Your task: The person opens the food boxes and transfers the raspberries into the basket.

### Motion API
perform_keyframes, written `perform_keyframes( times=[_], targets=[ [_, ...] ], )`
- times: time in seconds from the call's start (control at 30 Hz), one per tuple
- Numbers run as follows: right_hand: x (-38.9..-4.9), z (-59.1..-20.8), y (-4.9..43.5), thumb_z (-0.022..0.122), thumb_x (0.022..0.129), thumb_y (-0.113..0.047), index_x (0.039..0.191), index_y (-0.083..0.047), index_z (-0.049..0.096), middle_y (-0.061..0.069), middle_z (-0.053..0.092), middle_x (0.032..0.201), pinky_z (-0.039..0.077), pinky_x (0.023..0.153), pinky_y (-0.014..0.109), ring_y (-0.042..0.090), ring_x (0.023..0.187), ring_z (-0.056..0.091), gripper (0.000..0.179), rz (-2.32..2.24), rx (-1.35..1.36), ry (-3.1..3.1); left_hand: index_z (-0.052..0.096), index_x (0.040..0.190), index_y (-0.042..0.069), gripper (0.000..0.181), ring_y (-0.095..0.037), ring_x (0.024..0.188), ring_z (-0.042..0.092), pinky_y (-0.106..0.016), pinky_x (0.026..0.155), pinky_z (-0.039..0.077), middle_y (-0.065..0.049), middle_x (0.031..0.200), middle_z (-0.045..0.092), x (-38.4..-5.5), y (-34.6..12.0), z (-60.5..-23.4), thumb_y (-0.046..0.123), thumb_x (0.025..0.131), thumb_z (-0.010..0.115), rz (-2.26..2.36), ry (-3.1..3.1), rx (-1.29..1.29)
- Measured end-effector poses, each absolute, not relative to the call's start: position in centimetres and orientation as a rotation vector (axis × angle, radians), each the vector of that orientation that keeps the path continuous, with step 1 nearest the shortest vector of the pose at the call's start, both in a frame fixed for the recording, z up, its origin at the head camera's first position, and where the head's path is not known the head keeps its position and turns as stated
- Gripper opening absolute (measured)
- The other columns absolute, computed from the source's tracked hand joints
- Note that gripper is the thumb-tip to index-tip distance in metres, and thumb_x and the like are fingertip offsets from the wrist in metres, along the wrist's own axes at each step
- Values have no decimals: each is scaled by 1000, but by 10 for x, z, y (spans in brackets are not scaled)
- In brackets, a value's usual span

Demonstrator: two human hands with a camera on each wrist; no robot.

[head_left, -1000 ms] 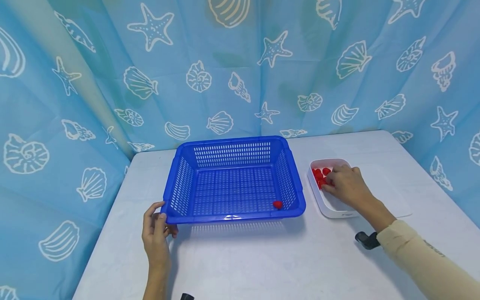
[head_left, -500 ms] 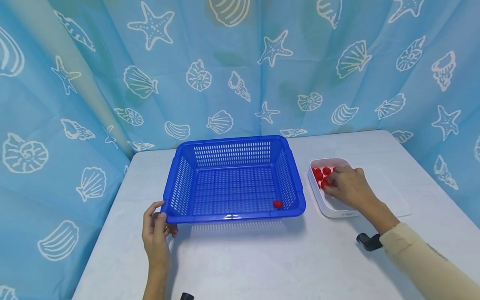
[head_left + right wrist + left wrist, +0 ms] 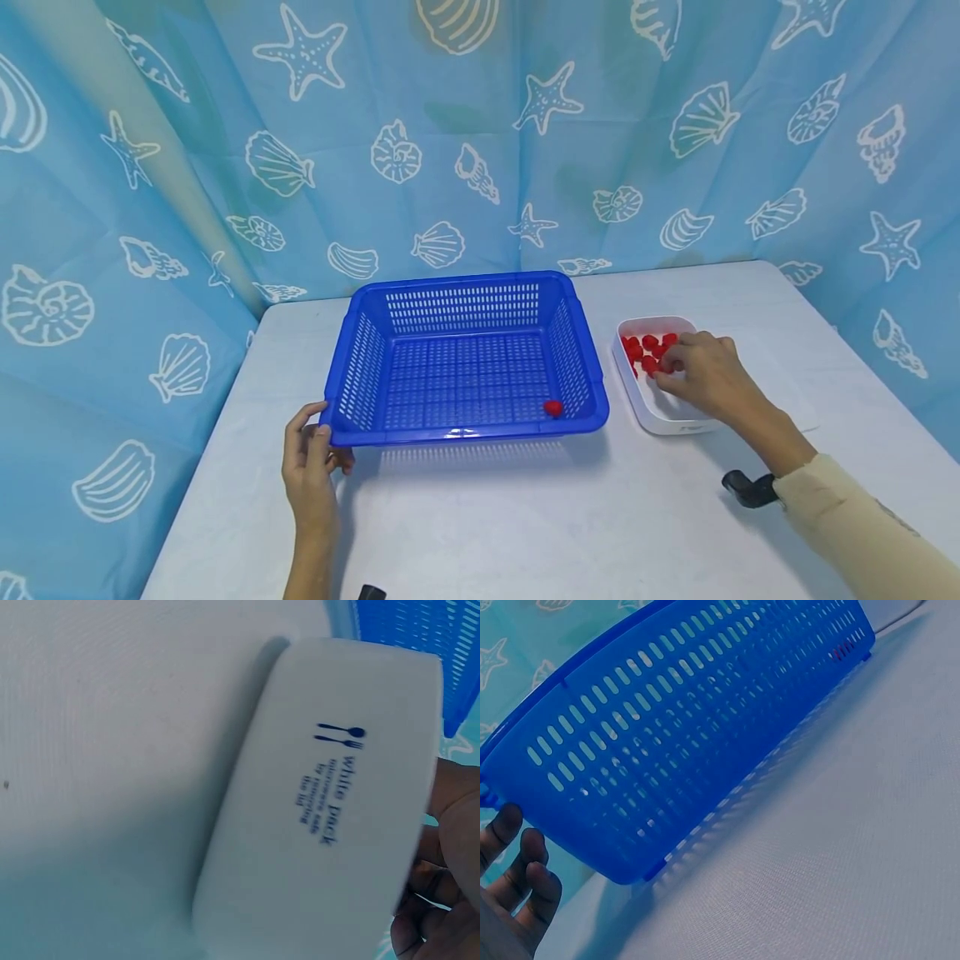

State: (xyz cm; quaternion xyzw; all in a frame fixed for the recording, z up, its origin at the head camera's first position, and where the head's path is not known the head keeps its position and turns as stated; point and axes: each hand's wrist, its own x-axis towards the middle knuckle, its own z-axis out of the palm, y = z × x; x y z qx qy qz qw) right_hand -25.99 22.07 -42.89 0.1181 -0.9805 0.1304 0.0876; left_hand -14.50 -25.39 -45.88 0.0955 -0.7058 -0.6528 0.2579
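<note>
In the head view a blue plastic basket [image 3: 465, 434] with slotted walls stands on the table. My left hand [image 3: 309, 475] holds its near left corner by the rim; the left wrist view shows curled fingers [image 3: 538, 892] beside the basket wall. One small red berry-like piece [image 3: 552, 408] lies in the basket's near right corner. On the right, a white plastic box [image 3: 647, 417] contains several similar red pieces [image 3: 649, 342]. My right hand [image 3: 708, 375] reaches into this box, thumb and fingertips close together by the red pieces. Whether a piece is pinched between them cannot be made out.
A white cloth covers the table [image 3: 480, 517]. Blue curtains [image 3: 465, 125] printed with shells hang behind and at the sides. A pale, see-through flat sheet [image 3: 787, 392] lies right of the white box. Black wrist mounts [image 3: 750, 489] show below the forearms.
My right hand has shifted slightly to the right within the white box, uncovering more red pieces. My left hand and the basket stay where they were.
</note>
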Motion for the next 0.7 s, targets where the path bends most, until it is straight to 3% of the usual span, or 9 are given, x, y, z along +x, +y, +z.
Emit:
perform_keyframes(
  times=[0.27, 0.53, 0.7],
  targets=[
    [-253, -420, 223, 84, 59, -18, 82, -6, 68, 12, 61, 91, 37, 78, 49, 32, 90, 52, 30, 397, 386, -2833, 47, 129, 11, 36, -22, 56, 50, -27, 45, 42, -12, 83, 48, -142, -253, -457, 28, 97, 45, -1785, -1891, 258],
    [-246, -411, 221, 84, 60, -19, 82, -7, 68, 9, 61, 86, 36, 76, 48, 29, 86, 52, 30, 399, 436, -2804, 49, 127, 18, 35, -22, 58, 51, -28, 47, 44, -10, 85, 49, -140, -252, -454, 34, 96, 46, -1782, -1911, 357],
    [-243, -402, 221, 84, 60, -20, 83, -7, 68, 8, 61, 86, 35, 78, 50, 29, 87, 52, 31, 418, 435, -2784, 49, 127, 16, 34, -22, 56, 51, -28, 46, 43, -11, 83, 49, -143, -251, -453, 31, 97, 45, -1792, -1894, 310]
  ],
)
